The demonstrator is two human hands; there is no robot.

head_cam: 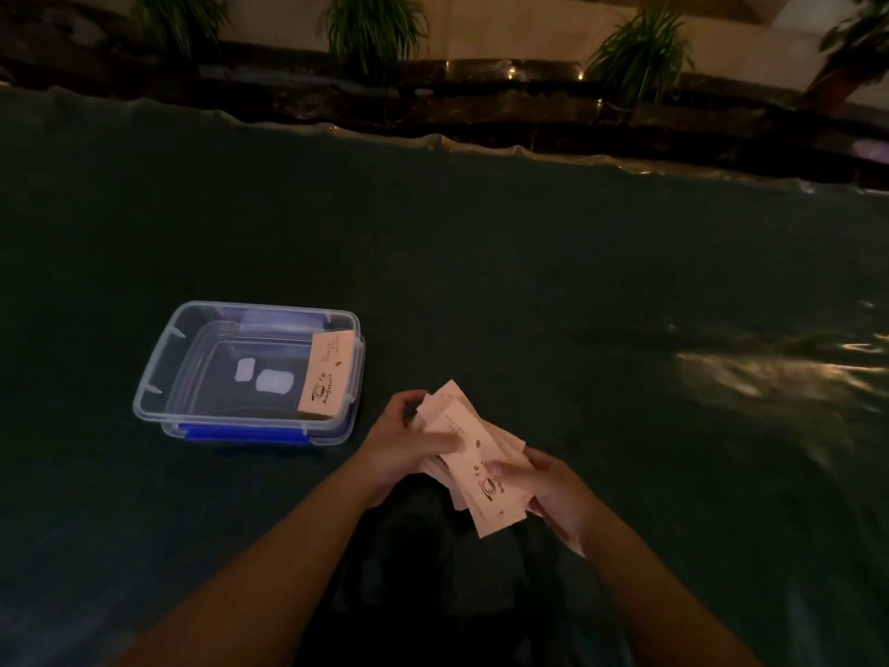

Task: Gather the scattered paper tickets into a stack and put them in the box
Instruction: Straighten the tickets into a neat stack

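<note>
A loose stack of pale paper tickets (pixel 474 466) with a printed cup drawing is held between both hands just above the table's near middle. My left hand (pixel 404 442) grips the stack's left side with the thumb on top. My right hand (pixel 553 493) grips its lower right end, thumb pressed on the top ticket. To the left stands an open clear plastic box (pixel 168 373) with a blue clasp. One ticket (pixel 324 375) leans inside against the box's right wall.
The table is covered with a dark green cloth under clear plastic sheeting (pixel 529 281) that wrinkles at the right. A dark stone ledge (pixel 481 113) with potted plants (pixel 640 55) runs along the far side.
</note>
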